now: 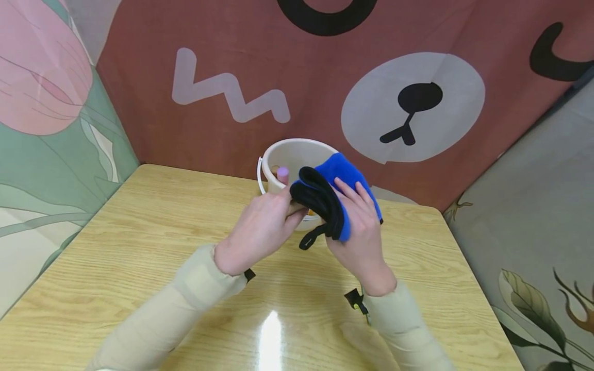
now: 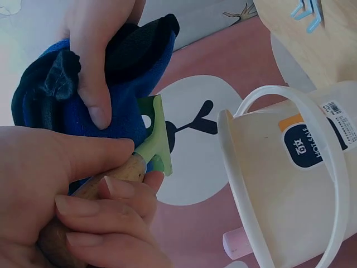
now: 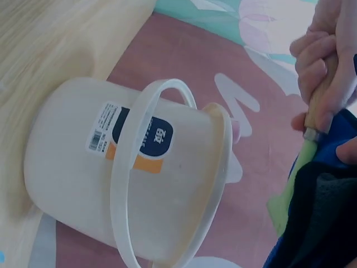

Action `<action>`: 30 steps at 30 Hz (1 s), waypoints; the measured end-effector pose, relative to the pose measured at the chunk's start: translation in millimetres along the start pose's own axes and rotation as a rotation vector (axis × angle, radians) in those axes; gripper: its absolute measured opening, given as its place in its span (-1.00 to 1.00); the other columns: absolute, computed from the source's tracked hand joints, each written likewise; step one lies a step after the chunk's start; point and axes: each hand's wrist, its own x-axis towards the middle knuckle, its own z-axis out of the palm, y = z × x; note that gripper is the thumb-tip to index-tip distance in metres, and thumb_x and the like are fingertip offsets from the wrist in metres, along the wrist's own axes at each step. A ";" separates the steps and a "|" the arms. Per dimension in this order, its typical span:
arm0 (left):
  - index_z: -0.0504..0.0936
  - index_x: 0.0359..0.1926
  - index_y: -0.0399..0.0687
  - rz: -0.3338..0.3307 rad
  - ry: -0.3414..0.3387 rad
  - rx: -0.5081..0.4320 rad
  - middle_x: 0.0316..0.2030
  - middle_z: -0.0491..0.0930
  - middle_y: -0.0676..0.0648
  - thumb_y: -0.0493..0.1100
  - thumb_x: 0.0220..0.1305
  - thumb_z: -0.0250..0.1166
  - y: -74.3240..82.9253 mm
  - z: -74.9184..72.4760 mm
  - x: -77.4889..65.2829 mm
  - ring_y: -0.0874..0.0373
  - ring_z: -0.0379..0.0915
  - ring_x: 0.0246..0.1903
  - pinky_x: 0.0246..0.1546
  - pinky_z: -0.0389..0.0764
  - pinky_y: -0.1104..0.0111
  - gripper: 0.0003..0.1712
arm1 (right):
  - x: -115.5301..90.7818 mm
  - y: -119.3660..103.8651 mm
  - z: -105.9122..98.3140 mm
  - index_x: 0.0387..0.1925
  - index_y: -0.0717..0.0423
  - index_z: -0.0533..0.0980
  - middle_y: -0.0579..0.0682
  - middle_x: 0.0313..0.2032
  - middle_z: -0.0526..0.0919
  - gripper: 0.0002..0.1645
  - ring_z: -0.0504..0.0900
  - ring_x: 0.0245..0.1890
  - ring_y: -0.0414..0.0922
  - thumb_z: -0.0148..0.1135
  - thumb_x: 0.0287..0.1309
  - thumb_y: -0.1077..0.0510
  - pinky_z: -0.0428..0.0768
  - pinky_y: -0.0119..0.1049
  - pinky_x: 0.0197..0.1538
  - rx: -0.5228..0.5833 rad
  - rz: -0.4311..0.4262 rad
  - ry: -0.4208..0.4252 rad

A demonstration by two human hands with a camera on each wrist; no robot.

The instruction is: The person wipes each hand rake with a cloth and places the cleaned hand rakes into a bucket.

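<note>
My left hand [image 1: 257, 226] grips the wooden handle of a small hand tool [image 2: 155, 139] with a light green head. Its exact kind is hard to tell, since a blue and black cloth [image 1: 342, 172] covers part of the head. The right hand [image 1: 357, 224] holds this folded cloth against the tool, thumb on the blue side in the left wrist view. A black hanging loop dangles from the cloth in the head view. Both hands are raised in front of a white bucket [image 3: 61, 162], partly hiding it.
The bucket stands at the table's back edge, its white handle [image 3: 125, 184] hanging at the side. A pinkish-purple rounded end [image 1: 283, 174] pokes up at its rim. Light blue prongs [image 2: 307, 14] lie on the wooden table [image 1: 153, 232]. Printed cloth walls surround the table.
</note>
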 end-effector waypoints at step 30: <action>0.58 -0.41 -0.04 -0.009 -0.029 0.044 -0.75 0.38 0.08 -0.11 0.41 0.23 4.4 -1.8 3.6 0.13 0.45 -0.69 -0.65 0.51 0.17 -0.78 | -0.9 4.2 5.0 0.12 0.37 0.59 0.23 0.04 0.76 -0.43 0.71 0.11 0.07 0.33 0.16 0.07 0.50 -0.01 0.35 -0.146 -0.016 -0.047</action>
